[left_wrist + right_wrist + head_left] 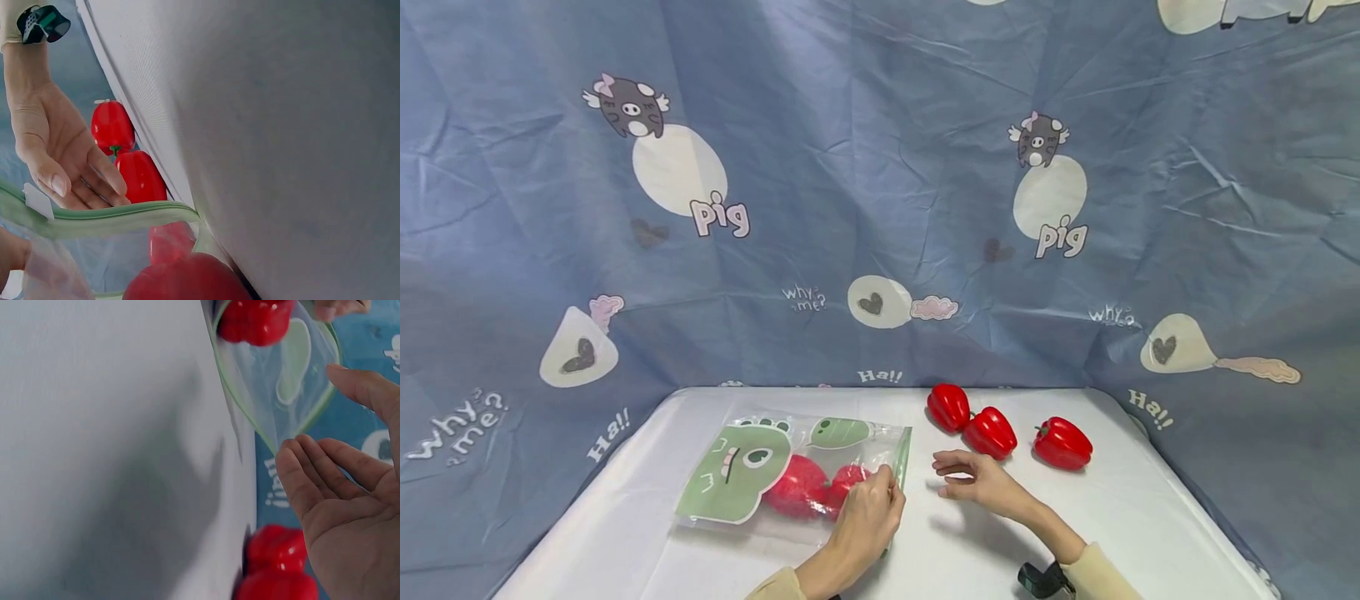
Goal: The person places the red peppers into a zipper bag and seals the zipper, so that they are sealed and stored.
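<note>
A clear zip bag (752, 533) with a green dinosaur print lies on the left of the table, its green-edged mouth facing right. Inside it are red bell peppers (797, 487), seen through the plastic. My left hand (867, 512) pinches the upper side of the bag near its mouth, and the right wrist view shows that mouth gaping. My right hand (988, 487) is held above the table to the right of the bag, fingers extended, palm turned toward the mouth, holding nothing. In the right wrist view a bell pepper (256, 322) sits just inside the green rim.
Behind my right hand, two red bell peppers (947, 407) (990, 433) lie touching or nearly so. Another bell pepper (1063, 443) lies farther right. The white-covered table (1120, 533) ends at a blue printed curtain (880, 192) at the back.
</note>
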Tool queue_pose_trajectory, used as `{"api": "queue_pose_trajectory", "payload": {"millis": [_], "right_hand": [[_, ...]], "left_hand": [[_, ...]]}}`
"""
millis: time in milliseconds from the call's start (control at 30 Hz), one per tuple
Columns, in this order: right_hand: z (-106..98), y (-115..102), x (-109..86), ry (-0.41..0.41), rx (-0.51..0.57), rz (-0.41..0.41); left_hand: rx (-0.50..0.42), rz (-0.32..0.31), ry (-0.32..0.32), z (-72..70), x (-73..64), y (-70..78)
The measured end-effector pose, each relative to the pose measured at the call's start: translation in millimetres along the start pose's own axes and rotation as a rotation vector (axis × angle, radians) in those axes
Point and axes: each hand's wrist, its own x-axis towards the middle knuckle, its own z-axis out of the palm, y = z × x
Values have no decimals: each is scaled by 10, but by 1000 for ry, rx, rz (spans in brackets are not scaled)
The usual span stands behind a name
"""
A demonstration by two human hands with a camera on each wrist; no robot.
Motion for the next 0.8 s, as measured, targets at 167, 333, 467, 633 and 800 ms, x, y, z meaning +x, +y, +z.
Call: {"api": "queue_pose_trajectory", "payload": {"millis": [167,333,467,633,800], "right_hand": [[-161,-48,-75,35,1,4],[-348,-31,-153,76,-6,38],[-506,-33,-232,130,-39,65],[-697,-27,-331,191,-52,69],[-883,-22,-426,252,-80,45]], "left_hand": [[-5,-8,-12,-7,6,1],[-6,-4,-6,0,2,1],[-9,1,4,2,1,3],[-19,-10,-6,-4,1,3],[-30,-19,-21,-11,5,6]]}}
